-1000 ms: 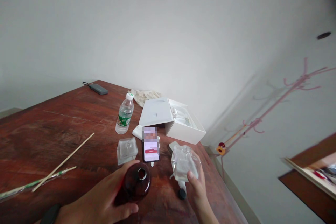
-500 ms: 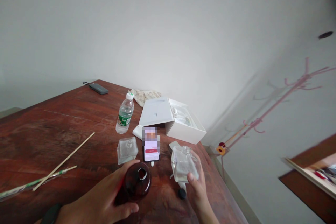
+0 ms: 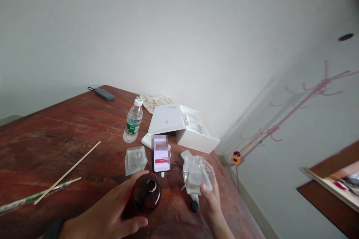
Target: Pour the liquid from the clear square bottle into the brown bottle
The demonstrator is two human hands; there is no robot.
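Near the front of the table my left hand (image 3: 112, 207) wraps round a dark brown bottle (image 3: 146, 197) with an uncapped mouth. To its right, my right hand (image 3: 211, 198) grips a clear square glass bottle (image 3: 196, 175) with an open neck, the thumb on its near face. A second clear square glass bottle (image 3: 136, 160) stands just beyond my left hand. Between the two hands and farther back is a lit phone (image 3: 162, 158) with a white plug at its lower end. A small black cap (image 3: 194, 205) lies beside my right hand.
An open white box (image 3: 198, 140) with its lid (image 3: 165, 118) stands at the back right. A water bottle (image 3: 132, 123) with a green label is upright left of it. Chopsticks (image 3: 68, 171) lie at left, a grey device (image 3: 105, 94) and cloth (image 3: 153, 101) behind. A pink coat rack (image 3: 297, 108) is at right.
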